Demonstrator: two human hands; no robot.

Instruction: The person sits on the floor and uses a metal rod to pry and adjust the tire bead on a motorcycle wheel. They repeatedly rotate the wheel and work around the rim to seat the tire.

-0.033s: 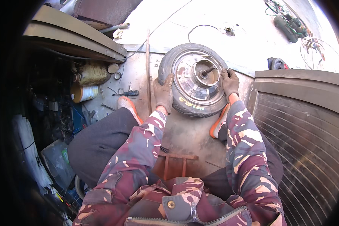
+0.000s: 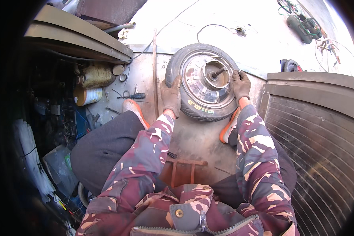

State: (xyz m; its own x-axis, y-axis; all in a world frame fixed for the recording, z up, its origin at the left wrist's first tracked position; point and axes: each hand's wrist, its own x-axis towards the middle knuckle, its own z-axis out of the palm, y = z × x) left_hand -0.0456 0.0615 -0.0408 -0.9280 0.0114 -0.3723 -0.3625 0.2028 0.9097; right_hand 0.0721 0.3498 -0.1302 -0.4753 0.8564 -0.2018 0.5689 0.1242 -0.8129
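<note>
A wheel with a black tyre and a silver metal hub lies tilted on the floor between my feet. A bare axle sticks up from the round recess in the hub. My gloved left hand grips the tyre at its left side, thumb on top. On the opposite side my gloved right hand holds the tyre's edge, and its fingertips under the rim are partly hidden. Both gloves are brown and look worn.
A screwdriver and loose wire lie left of my foot, near a dirty jar and a yellow tub. A long thin bar runs beside the wheel. Below stands a rusty frame. A ribbed metal panel bounds the right.
The wheel has shifted very slightly upward in the picture, and the tyre's yellow marking with it. Both hands keep their places on the tyre.
</note>
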